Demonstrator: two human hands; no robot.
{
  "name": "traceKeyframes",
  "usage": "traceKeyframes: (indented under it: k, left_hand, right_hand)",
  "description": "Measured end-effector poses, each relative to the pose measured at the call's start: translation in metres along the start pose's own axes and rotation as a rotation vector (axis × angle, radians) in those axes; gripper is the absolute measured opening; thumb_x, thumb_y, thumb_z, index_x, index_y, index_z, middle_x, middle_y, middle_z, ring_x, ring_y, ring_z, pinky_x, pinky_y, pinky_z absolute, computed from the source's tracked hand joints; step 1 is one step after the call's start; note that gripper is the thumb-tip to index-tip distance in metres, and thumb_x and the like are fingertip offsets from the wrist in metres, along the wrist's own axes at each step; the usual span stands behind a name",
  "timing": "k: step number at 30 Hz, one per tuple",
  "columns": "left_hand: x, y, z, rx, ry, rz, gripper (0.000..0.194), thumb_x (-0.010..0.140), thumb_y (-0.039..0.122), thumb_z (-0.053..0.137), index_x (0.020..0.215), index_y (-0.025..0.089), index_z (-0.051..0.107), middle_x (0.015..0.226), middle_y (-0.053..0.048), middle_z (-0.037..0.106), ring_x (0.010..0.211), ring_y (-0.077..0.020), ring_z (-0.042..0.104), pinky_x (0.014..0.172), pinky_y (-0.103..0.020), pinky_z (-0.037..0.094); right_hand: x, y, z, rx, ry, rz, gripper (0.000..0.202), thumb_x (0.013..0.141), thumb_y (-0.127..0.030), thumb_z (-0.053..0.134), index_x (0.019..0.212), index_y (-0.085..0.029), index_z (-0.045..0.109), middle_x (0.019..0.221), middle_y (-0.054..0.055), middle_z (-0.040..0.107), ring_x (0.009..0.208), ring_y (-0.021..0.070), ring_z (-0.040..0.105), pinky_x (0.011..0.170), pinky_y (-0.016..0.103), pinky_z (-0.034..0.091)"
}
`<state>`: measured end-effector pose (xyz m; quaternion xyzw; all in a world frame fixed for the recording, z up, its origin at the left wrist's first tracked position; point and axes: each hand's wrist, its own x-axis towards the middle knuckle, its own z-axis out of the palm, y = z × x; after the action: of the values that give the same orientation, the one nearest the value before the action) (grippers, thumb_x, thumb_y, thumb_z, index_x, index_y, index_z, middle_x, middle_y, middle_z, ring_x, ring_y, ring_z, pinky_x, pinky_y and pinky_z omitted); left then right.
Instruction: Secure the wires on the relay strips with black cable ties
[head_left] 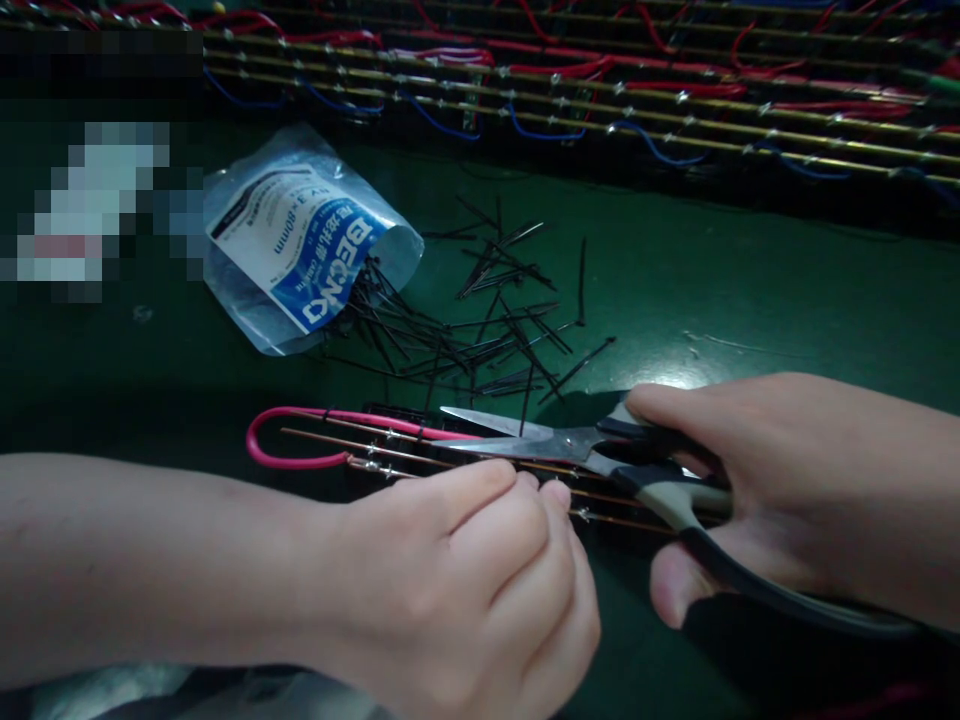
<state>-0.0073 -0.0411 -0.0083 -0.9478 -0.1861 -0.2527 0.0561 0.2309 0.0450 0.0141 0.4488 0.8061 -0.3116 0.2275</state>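
My right hand (772, 490) grips a pair of scissors (577, 440) with black and grey handles. Their blades are parted and point left, with an upright black cable tie tail (527, 395) between or just behind them. My left hand (480, 590) is closed over the near side of a wired assembly (420, 450) of thin copper-coloured rods with soldered joints. What its fingers hold is hidden. A red wire (277, 412) loops round the assembly's left end, and a dark tie band crosses it at the top.
Behind my hands, loose black cable ties (495, 350) spill from an open clear plastic bag (300, 250) onto the green work surface (750, 270). Long rows of brass-coloured rods (675, 100) with red and blue wires run along the back. A blurred patch covers the upper left.
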Motion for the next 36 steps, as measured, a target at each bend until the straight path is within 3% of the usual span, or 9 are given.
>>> traceKeyframes:
  k: [5,11,19,26,33,36]
  left_hand:
    - [-0.002,0.009,-0.004,0.033,-0.051,-0.027,0.029,0.097,0.02,0.055,0.107,0.003,0.076,0.111,-0.018,0.078,0.1,-0.0282,0.074,0.087,-0.039,0.065]
    - [-0.005,0.008,0.002,0.031,0.024,-0.026,0.027,0.096,0.027,0.062,0.103,0.005,0.077,0.107,-0.016,0.079,0.097,-0.0258,0.075,0.085,-0.036,0.066]
    - [-0.005,0.013,0.003,-0.021,0.017,-0.145,0.025,0.094,0.027,0.066,0.104,0.005,0.076,0.112,-0.014,0.079,0.104,-0.0251,0.072,0.091,-0.035,0.063]
    - [-0.006,0.011,0.003,-0.036,0.047,-0.137,0.023,0.094,0.025,0.064,0.1,0.007,0.077,0.109,-0.013,0.08,0.1,-0.0242,0.074,0.087,-0.034,0.064]
    - [-0.004,0.017,-0.003,0.09,-0.108,-0.012,0.037,0.096,0.028,0.058,0.116,-0.001,0.073,0.122,-0.019,0.074,0.114,-0.0322,0.072,0.1,-0.041,0.062]
    - [-0.002,0.012,-0.001,0.122,-0.188,0.081,0.042,0.101,0.023,0.047,0.128,-0.002,0.067,0.133,-0.02,0.069,0.123,-0.0314,0.068,0.107,-0.04,0.058]
  right_hand:
    - [-0.001,-0.01,-0.009,-0.12,-0.062,0.047,0.074,0.043,-0.093,0.072,0.072,-0.027,0.056,0.063,0.004,0.064,0.052,0.0251,0.056,0.045,0.034,0.031]
    - [-0.002,-0.011,-0.009,-0.131,-0.038,0.039,0.072,0.044,-0.091,0.073,0.072,-0.027,0.056,0.063,0.004,0.064,0.052,0.0246,0.057,0.045,0.032,0.027]
    - [0.001,-0.01,-0.01,-0.15,-0.076,0.07,0.072,0.042,-0.091,0.073,0.074,-0.028,0.059,0.063,0.004,0.064,0.053,0.0243,0.058,0.045,0.032,0.031]
    - [0.006,-0.014,-0.014,-0.195,-0.071,0.071,0.066,0.058,-0.091,0.066,0.077,-0.027,0.061,0.063,0.003,0.065,0.05,0.0211,0.058,0.043,0.029,0.028]
    - [0.004,-0.016,-0.014,-0.215,-0.071,0.104,0.065,0.059,-0.088,0.066,0.079,-0.027,0.057,0.067,0.004,0.066,0.054,0.0228,0.059,0.046,0.03,0.029]
    - [0.001,-0.01,-0.013,-0.195,-0.073,0.2,0.066,0.051,-0.088,0.068,0.077,-0.028,0.057,0.069,0.004,0.067,0.059,0.0252,0.061,0.048,0.032,0.035]
